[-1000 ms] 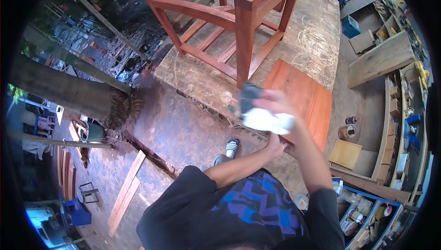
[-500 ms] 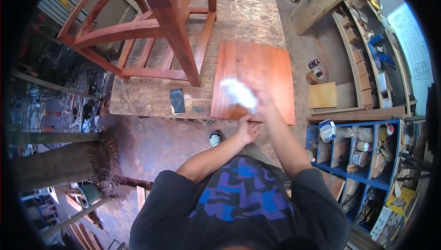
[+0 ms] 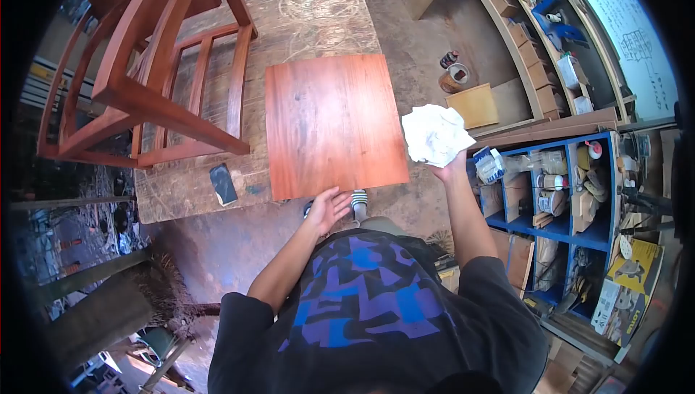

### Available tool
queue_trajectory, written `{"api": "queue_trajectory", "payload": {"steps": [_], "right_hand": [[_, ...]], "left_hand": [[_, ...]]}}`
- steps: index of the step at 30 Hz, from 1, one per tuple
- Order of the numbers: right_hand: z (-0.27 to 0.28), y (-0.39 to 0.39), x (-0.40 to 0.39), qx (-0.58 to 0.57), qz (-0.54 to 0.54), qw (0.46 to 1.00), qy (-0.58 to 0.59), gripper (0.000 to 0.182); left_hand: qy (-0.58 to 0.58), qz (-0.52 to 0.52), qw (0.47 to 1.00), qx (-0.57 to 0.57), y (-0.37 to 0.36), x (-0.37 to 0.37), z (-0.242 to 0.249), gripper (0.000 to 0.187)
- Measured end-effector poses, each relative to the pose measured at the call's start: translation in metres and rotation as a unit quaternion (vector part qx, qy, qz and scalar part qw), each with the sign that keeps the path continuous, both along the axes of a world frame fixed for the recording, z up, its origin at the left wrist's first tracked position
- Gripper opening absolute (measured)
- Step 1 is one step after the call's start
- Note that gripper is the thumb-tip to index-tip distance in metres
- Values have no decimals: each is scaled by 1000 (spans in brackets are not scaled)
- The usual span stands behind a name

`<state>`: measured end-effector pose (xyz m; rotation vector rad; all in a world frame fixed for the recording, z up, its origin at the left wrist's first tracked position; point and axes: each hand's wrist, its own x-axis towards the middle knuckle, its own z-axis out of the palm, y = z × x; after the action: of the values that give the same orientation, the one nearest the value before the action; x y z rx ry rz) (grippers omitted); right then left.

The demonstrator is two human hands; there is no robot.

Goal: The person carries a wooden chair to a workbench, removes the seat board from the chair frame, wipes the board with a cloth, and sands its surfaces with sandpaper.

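Note:
A reddish-brown square wooden board (image 3: 334, 128) lies on the workbench (image 3: 304, 3), its near edge reaching past the bench. My left hand (image 3: 333, 210) is at that near edge, palm up with the fingers apart and the fingertips right by the wood. Out to the right of the board, my right hand (image 3: 452, 168) holds a crumpled white cloth (image 3: 436, 136), which covers most of its fingers. The board's top looks glossy where light falls on it.
A reddish wooden chair frame (image 3: 195, 115) stands on the bench at left. Near it lies a dark sanding block (image 3: 223, 184). At right are a blue compartment shelf (image 3: 572, 231) with bottles, a tin can (image 3: 455, 77) and a yellowish board (image 3: 472, 107).
My right hand has carried the white cloth off the board to the right. My left hand has moved left along the near edge and opened. The view has swung right.

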<state>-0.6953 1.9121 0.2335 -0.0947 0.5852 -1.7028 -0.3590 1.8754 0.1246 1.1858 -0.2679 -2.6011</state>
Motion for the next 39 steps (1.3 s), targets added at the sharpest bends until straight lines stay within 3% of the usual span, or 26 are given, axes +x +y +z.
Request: {"api": "queue_trajectory", "payload": {"steps": [2,4,6,7,9,12,15,17,21,23,25,26,28,31,32,33,34,37,38,39], "right_hand": [[-17,1,2,-10,15,1000,-20,48],[-42,-6,8,81,-5,987,141,50],[-41,-19,30,177,-35,937,299,54],[-31,-20,47,145,-37,860,488,55],[-17,-15,71,60,-46,600,797,56],[-48,0,77,-103,97,375,916,58],[-85,2,68,-178,151,372,898,55],[-87,-28,46,-167,161,376,897,49],[-87,-146,-9,-117,113,347,924,42],[-106,-221,-35,-80,41,361,928,37],[-103,-277,-49,0,60,394,917,38],[-104,-287,-53,-27,43,397,916,37],[-108,-286,-53,-71,9,404,912,36],[-97,-184,-16,-158,41,413,896,41],[-107,-134,-6,-183,114,404,889,44],[-111,-86,2,-263,189,353,878,46],[-90,-42,13,-306,221,373,847,50],[-79,-32,10,-336,245,401,816,55],[-83,-63,-1,-300,226,356,856,56],[-109,-97,-15,-226,179,375,881,55]], "left_hand": [[-20,-25,999,-35,1,3,-3,58],[-41,-5,998,-39,9,-1,-12,57],[-56,7,997,-46,12,-4,-13,59],[-60,6,997,-51,14,-5,-11,61],[-70,6,996,-63,14,-8,-8,67],[-91,18,993,-77,20,-15,-8,75],[-127,40,987,-89,23,-25,-12,78],[-161,56,980,-101,25,-30,-7,79],[-182,90,974,-98,28,-33,-12,70],[-191,102,971,-97,29,-33,-17,72],[-194,113,969,-99,31,-35,-13,69],[-187,114,971,-100,31,-35,-16,69],[-173,109,974,-99,32,-29,-21,69],[-176,142,970,-88,30,-35,-5,73],[-169,139,972,-90,30,-33,-6,75],[-162,135,973,-92,30,-32,-7,76],[-156,130,975,-94,31,-30,-8,78],[-161,129,974,-93,30,-31,-7,85],[-158,129,975,-93,29,-32,-6,86],[-157,127,975,-92,28,-30,-4,86]]}}
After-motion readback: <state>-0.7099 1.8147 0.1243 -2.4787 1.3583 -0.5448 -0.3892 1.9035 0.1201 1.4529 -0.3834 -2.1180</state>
